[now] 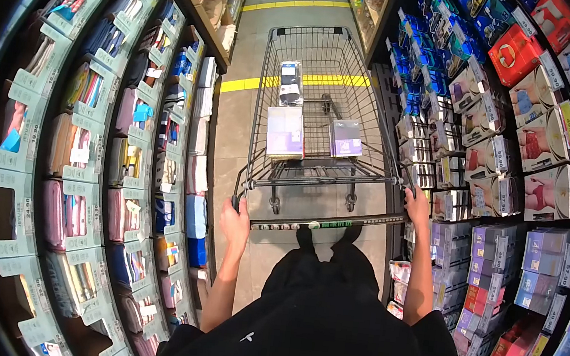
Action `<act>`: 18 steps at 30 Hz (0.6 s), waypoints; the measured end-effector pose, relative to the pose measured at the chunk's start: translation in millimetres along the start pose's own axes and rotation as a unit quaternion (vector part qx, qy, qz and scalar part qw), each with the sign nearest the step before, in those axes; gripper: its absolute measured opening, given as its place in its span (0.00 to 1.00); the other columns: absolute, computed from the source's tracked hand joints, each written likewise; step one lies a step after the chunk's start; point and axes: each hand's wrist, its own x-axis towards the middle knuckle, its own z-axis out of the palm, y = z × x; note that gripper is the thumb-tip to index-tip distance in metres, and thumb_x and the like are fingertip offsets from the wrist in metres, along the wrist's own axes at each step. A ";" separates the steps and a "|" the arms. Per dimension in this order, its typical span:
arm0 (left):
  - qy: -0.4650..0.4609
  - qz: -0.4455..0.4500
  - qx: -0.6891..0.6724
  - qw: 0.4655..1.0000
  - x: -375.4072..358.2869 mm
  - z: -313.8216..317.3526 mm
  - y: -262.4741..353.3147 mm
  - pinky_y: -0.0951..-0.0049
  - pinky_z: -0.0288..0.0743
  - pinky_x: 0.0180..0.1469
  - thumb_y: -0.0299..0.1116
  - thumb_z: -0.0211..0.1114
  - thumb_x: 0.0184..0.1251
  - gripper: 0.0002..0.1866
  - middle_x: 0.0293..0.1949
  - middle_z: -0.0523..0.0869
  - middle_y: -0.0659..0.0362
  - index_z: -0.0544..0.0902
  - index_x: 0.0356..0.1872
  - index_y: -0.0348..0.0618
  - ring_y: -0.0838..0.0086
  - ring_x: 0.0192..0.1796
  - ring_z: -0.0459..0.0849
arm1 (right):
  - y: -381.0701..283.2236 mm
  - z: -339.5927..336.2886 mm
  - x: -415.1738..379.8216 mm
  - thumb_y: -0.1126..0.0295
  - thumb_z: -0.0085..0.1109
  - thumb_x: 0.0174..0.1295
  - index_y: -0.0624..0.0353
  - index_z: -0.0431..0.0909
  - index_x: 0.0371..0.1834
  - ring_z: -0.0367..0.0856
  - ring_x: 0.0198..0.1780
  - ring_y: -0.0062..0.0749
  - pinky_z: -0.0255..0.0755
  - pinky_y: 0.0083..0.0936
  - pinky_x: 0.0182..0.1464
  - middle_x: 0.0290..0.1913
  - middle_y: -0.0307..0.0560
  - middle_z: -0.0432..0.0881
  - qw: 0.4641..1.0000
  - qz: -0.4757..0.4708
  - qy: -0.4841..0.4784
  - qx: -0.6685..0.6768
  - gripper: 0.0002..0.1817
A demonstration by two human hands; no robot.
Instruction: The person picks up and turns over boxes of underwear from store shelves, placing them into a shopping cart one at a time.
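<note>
A black wire shopping cart [373, 142] stands in front of me in the aisle. My left hand [235, 220] is wrapped round the left end of its frame, beside the handle bar [357, 222]. At the other end, my right hand [416, 204] grips the right side of the frame. Inside the cart lie a stack of white and lilac packs [285, 132] at the left, a smaller grey and purple pack [346, 138] at the right, and a black and white package [291, 83] farther forward.
Shelves of folded textiles [74, 215] line the left side. Racks of boxed and hanging packages [539, 135] rise close on the right. Yellow stripes [239, 84] cross the grey floor [232, 120]. Wooden shelves [217, 32] stand farther ahead.
</note>
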 end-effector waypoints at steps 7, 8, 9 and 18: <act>0.037 0.022 -0.007 0.999 14.0 8.7 12.9 0.51 0.73 0.43 0.43 0.59 0.69 0.18 0.35 0.85 0.40 0.80 0.43 0.34 0.44 0.41 0.83 | -10.9 -2.1 18.2 0.60 0.58 0.65 0.68 0.75 0.56 0.78 0.51 0.64 0.72 0.46 0.52 0.45 0.71 0.81 0.999 0.032 -0.030 -0.019 0.23; 0.039 0.024 -0.007 0.999 14.9 9.6 18.3 0.51 0.73 0.43 0.43 0.59 0.69 0.18 0.35 0.85 0.40 0.80 0.43 0.34 0.44 0.41 0.83 | -15.4 -4.0 16.5 0.60 0.58 0.66 0.67 0.75 0.56 0.78 0.51 0.64 0.72 0.47 0.52 0.45 0.71 0.81 0.999 0.029 -0.026 -0.008 0.23; 0.027 -0.004 0.020 0.999 16.5 8.3 24.3 0.51 0.73 0.46 0.45 0.58 0.69 0.21 0.37 0.85 0.39 0.80 0.47 0.34 0.43 0.43 0.83 | -20.6 -7.4 15.5 0.60 0.57 0.66 0.67 0.75 0.56 0.78 0.51 0.64 0.72 0.48 0.52 0.45 0.71 0.81 0.999 0.026 -0.023 0.001 0.23; 0.002 -0.038 0.065 0.997 31.2 25.6 7.7 0.53 0.74 0.49 0.54 0.53 0.71 0.27 0.40 0.86 0.39 0.82 0.48 0.36 0.45 0.46 0.84 | -49.4 -34.5 6.7 0.64 0.48 0.71 0.65 0.68 0.50 0.80 0.42 0.68 0.72 0.55 0.43 0.36 0.68 0.82 0.993 0.006 -0.083 -0.087 0.15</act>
